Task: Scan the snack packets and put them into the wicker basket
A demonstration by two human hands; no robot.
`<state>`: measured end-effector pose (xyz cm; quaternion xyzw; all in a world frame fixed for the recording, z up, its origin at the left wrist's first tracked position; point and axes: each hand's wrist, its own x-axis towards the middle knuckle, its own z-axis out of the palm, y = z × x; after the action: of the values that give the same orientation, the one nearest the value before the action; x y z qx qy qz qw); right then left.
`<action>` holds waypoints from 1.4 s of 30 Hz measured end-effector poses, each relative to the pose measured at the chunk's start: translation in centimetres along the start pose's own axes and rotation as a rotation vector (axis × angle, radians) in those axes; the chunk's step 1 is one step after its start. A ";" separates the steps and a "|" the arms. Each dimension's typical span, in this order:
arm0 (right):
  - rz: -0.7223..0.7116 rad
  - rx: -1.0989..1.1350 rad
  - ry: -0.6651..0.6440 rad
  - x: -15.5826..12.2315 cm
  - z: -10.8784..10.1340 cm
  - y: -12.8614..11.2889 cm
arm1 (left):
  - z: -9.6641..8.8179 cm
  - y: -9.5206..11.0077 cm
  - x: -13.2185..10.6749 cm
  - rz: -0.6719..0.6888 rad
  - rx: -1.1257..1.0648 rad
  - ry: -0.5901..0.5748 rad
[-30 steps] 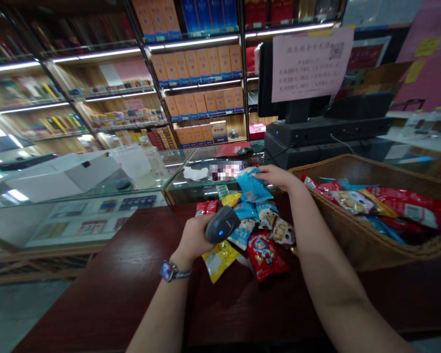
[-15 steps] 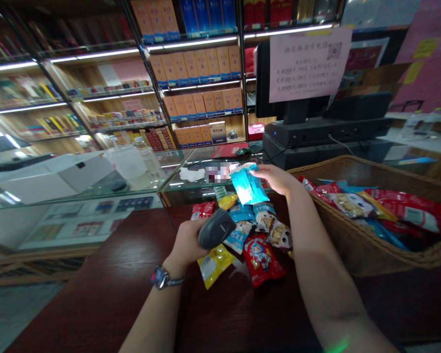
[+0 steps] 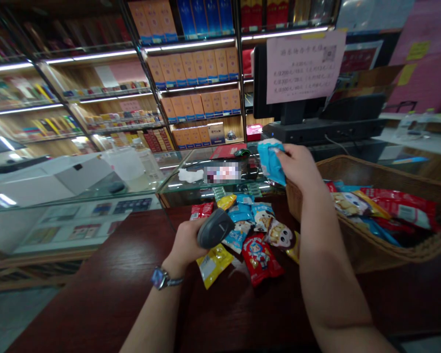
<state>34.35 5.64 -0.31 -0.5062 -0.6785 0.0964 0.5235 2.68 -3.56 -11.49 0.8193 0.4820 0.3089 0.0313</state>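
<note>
Lifted higher and rightward since the previous frame: blue snack packet (image 3: 271,163), pinched firmly in closed right hand (image 3: 297,169), above glass display case (image 3: 206,193), near wicker basket (image 3: 367,250) holding more packets (image 3: 385,206). Left hand (image 3: 183,243) closed around black handheld barcode scanner (image 3: 216,228), just over loose snack packets (image 3: 260,259) lying on dark wooden bench (image 3: 95,279).

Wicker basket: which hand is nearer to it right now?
Right. The right hand, pinching a blue packet, is raised just left of the wicker basket. The left hand, gripping a scanner, is farther away, on the far side of the snack packets.
</note>
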 end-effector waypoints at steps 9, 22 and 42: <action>0.207 -0.351 0.707 -1.5 -4.1 1.3 | 0.0 0.0 0.0 0.066 -0.002 0.031; 0.360 -0.314 -0.853 -0.1 5.4 3.1 | -0.1 0.1 0.0 0.040 -0.016 0.016; 0.333 -0.503 -0.826 -0.3 7.9 4.1 | -0.2 0.2 -0.1 0.019 0.007 0.014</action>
<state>30.37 10.52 -6.65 -0.6374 -0.7412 0.2044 0.0512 2.70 -3.80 -11.25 0.8218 0.4753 0.3134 0.0222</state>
